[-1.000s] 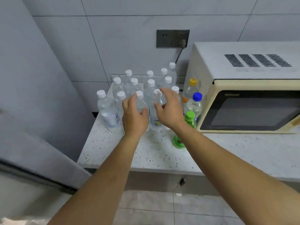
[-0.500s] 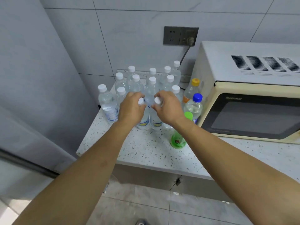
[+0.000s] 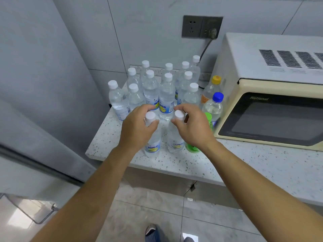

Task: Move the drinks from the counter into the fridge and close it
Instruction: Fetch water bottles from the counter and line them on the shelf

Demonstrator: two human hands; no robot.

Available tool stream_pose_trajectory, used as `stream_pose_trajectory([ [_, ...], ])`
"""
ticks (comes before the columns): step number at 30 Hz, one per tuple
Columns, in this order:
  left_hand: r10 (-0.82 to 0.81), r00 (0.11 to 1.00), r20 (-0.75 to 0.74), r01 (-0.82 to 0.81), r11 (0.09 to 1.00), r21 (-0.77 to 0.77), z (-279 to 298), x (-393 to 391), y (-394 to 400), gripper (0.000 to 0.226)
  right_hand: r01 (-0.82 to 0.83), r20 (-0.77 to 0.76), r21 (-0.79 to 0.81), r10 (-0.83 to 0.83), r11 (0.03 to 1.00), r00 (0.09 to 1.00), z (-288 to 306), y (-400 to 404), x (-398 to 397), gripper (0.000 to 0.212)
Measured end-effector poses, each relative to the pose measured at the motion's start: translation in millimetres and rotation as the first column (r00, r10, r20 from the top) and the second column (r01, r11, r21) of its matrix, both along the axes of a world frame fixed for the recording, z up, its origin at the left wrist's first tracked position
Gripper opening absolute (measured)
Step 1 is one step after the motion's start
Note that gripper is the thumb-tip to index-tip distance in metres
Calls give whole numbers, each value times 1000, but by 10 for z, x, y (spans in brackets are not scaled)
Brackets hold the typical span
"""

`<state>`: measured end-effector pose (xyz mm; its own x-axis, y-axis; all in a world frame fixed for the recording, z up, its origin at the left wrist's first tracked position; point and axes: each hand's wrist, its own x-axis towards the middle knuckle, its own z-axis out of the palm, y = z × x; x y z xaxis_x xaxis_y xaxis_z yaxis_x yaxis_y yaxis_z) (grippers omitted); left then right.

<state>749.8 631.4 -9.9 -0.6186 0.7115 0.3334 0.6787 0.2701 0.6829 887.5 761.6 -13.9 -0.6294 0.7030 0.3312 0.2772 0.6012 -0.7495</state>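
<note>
Several clear water bottles (image 3: pixel 167 95) with white caps stand clustered at the back left of the speckled counter (image 3: pixel 174 165). My left hand (image 3: pixel 136 130) grips the neck of one water bottle (image 3: pixel 153 145), and my right hand (image 3: pixel 194 128) grips the neck of a second one (image 3: pixel 174 140); both are drawn toward the counter's front edge. Beside the right hand stand a green-capped bottle (image 3: pixel 192 147), a blue-capped bottle (image 3: pixel 214 107) and an orange-capped bottle (image 3: pixel 210 90). The grey fridge door (image 3: pixel 43 102) fills the left side.
A cream microwave (image 3: pixel 271 105) takes up the counter's right part, its cord plugged into a wall socket (image 3: pixel 201 27). A wire door shelf (image 3: pixel 29 210) shows at the lower left. The tiled floor and my shoe (image 3: pixel 151 231) lie below the counter edge.
Both hands closed round the necks of two front bottles and pulled them toward the counter's front edge, away from the cluster. The view tilted down, showing the floor.
</note>
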Motion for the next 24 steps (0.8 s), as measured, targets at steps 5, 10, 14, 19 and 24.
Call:
stream_pose_trajectory([
  [5, 29, 931, 365, -41, 999, 25, -484, 85, -139, 61, 53, -16, -50, -54, 997, 998, -300, -146, 105, 62],
  [10, 74, 842, 534, -88, 996, 1, -975, 77, -193, 70, 48, -122, -208, -74, 977, 990, -691, -333, 95, 88],
  [14, 41, 804, 594, -63, 998, 16, -1255, 53, -217, 69, 149, -84, -399, -198, 905, 977, -949, -390, 3, 75],
  [19, 22, 776, 631, -66, 997, 47, -1404, -17, -199, 68, 263, -51, -501, -331, 825, 942, -1120, -372, -134, 64],
  [24, -20, 769, 639, -70, 991, 115, -1365, -6, -317, 65, 258, -51, -497, -325, 828, 944, -1122, -407, -143, 65],
])
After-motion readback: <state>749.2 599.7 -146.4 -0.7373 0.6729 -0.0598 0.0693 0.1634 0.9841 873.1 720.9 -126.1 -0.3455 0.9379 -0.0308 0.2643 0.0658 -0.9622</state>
